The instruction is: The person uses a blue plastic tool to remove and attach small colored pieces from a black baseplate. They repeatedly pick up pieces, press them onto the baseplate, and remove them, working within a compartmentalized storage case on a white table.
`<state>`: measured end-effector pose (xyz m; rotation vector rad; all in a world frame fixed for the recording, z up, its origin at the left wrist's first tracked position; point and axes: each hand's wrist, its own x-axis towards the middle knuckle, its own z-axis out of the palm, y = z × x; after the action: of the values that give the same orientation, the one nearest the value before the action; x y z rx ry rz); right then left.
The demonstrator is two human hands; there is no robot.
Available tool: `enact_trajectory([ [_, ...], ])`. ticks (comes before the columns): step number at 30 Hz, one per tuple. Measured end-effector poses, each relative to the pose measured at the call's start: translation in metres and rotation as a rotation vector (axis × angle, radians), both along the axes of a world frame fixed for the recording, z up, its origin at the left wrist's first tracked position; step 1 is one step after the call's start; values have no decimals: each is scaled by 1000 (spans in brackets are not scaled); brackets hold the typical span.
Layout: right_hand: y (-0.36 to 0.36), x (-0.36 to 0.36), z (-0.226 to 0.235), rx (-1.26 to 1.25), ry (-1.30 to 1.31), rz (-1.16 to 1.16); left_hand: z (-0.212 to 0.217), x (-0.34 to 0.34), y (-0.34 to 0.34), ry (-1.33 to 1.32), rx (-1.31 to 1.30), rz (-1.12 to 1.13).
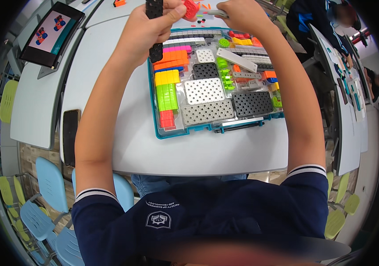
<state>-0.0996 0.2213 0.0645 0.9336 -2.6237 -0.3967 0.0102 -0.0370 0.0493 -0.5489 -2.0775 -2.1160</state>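
Note:
At the far edge of the view, my left hand [163,22] is closed round a long black perforated beam [156,51]. Its fingers also grip a small red piece [191,9] beside the beam. My right hand [242,15] is closed on a grey, slim-ended tool [218,13] that points left at the red piece; whether the two touch, I cannot tell. Below both hands lies an open teal tray [157,126] of building parts. It holds a white perforated plate [204,91], a dark grey one [253,104], and yellow [166,78] and green blocks [167,96].
A black phone [70,137] lies at the table's left edge. A screen [52,33] showing red and blue models stands on the neighbouring table. Small loose pieces [201,21] lie beyond the tray. Blue chairs [51,184] are at left; another person [304,22] works at right.

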Motion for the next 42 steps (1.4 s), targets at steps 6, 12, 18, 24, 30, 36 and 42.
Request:
enact_trajectory([
  [6, -26, -46, -25, 312, 49, 40, -3, 2, 5, -47, -88, 53],
  [12, -36, -58, -35, 347, 250, 190, -6, 0, 7, -123, -81, 51],
  [18, -39, -48, -27, 372, 181, 181, -12, -1, 8, -178, -72, 113],
  [24, -30, -33, -19, 258, 31, 73, -13, -6, 1, -199, -53, 17],
  [30, -27, -34, -18, 290, 83, 135, -13, -4, 4, -220, -40, 28],
  [36, -26, -36, -21, 303, 32, 120, -13, -3, 4, -218, -43, 24],
  [42, -24, -28, -16, 192, -16, 150, -16, -6, 4, -237, -33, 41],
])
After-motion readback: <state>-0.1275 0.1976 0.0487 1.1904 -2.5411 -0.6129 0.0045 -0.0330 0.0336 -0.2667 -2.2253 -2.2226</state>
